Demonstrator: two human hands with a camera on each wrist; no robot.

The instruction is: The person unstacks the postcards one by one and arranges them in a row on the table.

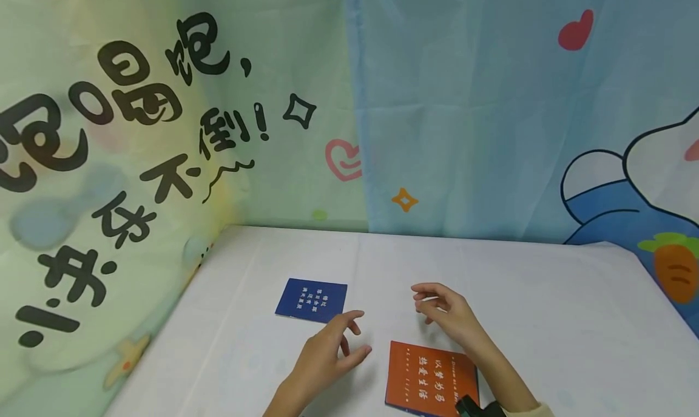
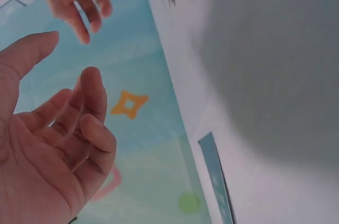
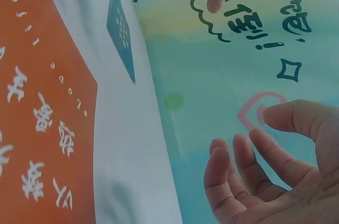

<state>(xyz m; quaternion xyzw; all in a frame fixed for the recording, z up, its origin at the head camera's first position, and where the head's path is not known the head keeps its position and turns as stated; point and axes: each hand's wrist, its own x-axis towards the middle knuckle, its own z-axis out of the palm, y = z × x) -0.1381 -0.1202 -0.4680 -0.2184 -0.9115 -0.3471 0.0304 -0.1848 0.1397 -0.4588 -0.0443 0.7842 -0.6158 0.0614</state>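
A small blue booklet (image 1: 312, 300) with white lettering lies flat on the white table (image 1: 546, 320). An orange booklet (image 1: 431, 377) lies nearer the front edge. My left hand (image 1: 333, 351) hovers just in front of the blue booklet, fingers loosely spread, holding nothing. My right hand (image 1: 445, 311) floats above the table beyond the orange booklet, fingers relaxed and lightly curled, empty. In the left wrist view my left hand (image 2: 53, 144) shows an empty palm. The right wrist view has my right hand (image 3: 275, 166) empty beside the orange booklet (image 3: 42, 107) and the blue booklet (image 3: 121, 30).
Printed cloth backdrops (image 1: 464, 107) hang close behind and to the left of the table, with black lettering (image 1: 125, 132) and cartoon figures. The table's right edge (image 1: 663, 295) slopes off toward a carrot print.
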